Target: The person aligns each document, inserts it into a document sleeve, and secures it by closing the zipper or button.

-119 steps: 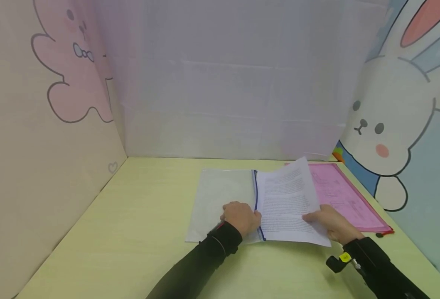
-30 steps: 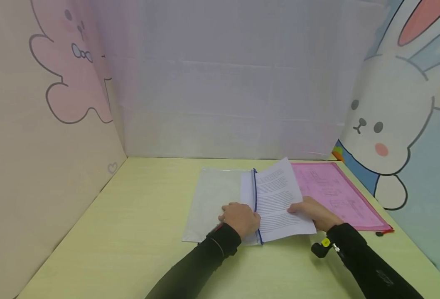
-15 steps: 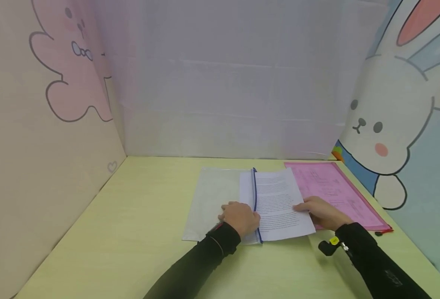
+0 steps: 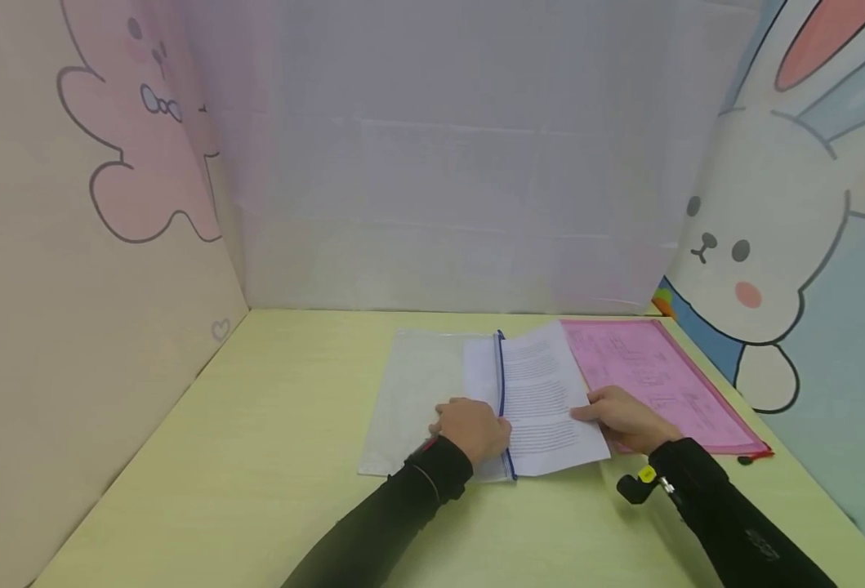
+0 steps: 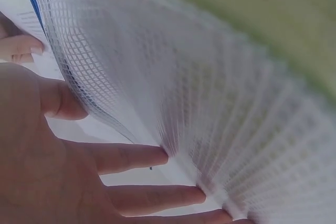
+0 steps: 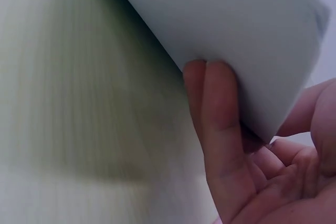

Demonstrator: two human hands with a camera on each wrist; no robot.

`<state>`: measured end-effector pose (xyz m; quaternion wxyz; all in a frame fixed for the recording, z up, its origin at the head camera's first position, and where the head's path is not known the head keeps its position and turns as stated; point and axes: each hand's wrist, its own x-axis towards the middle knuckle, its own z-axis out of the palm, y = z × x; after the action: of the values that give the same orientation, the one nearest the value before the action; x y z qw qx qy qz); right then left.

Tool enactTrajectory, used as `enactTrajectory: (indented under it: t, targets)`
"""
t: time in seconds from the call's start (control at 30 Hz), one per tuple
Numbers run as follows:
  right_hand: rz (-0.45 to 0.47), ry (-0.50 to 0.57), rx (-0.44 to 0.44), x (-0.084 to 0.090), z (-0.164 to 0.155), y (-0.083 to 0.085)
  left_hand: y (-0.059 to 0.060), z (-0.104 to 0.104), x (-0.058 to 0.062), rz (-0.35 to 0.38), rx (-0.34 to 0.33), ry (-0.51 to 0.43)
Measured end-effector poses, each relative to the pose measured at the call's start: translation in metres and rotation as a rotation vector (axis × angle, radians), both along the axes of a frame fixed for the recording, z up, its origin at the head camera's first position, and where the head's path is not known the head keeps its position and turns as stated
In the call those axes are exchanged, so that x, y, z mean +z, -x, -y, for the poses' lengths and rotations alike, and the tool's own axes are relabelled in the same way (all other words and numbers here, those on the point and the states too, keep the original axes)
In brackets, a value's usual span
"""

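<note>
The left hand [image 4: 472, 430] lies on a clear mesh pouch [image 4: 425, 392] on the yellow table [image 4: 256, 457], fingers nearly straight at its blue zip edge [image 4: 501, 384]. The right hand [image 4: 626, 419] grips the printed sheets [image 4: 546, 396], fingers under, halfway inside the pouch. A pink pouch [image 4: 660, 384] lies just beside, at right.

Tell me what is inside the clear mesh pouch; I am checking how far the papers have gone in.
The left edge of the printed sheets sits inside the mesh pouch, past its blue zipper edge. The pouch's near corner is hidden under the left hand.
</note>
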<state>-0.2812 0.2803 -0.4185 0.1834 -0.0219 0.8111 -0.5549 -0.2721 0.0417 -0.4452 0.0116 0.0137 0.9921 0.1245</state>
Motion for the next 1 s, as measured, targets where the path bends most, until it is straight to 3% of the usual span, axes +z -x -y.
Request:
enactTrajectory:
  t: [0.17,0.4,1.0]
  targets:
    - [-0.007,-0.066,-0.054,-0.004,0.012,0.0,-0.003,0.0,0.001,0.002,0.001,0.01]
    - [-0.002,-0.093,-0.038,-0.005,0.024,0.003,0.0,-0.001,-0.004,0.001,0.001,0.031]
    - [0.029,-0.111,-0.071,-0.004,0.004,0.003,0.0,0.001,-0.002,0.014,-0.001,-0.012]
